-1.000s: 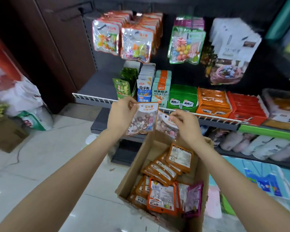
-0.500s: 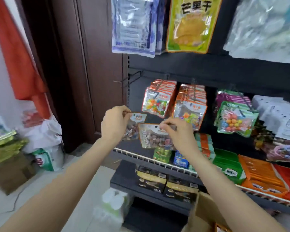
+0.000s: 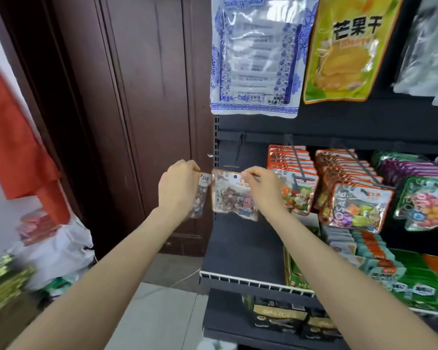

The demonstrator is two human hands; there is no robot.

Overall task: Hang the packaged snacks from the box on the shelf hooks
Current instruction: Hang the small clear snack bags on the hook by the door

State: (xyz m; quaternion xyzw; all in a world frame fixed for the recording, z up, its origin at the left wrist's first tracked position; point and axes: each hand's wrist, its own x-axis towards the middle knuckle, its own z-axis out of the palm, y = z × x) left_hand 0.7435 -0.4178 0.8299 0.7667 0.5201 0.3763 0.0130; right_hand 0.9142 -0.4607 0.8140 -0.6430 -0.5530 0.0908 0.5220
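Now my left hand is raised beside the dark wooden door, fingers curled, pinching the top edge of a small clear snack packet that hangs down behind my palm, mostly hidden. Only its right strip shows, with a white label at the top and pale and brown pieces below.

My right hand is just beside it, thumb and forefinger closed on the top right corner of a second snack packet, an orange-edged pouch with a round hang hole near its top and brown and pink sweets inside. This pouch faces me flat and upright, held up in front of the left end of the dark shelf unit. The two packets sit side by side, very near each other; I cannot tell whether their edges touch.

Above the pouch, a bare metal hook sticks out from the rail, and the pouch hangs from my fingers, apart from it. To the right, rows of orange packets already hang on their own hooks. The box is out of view.
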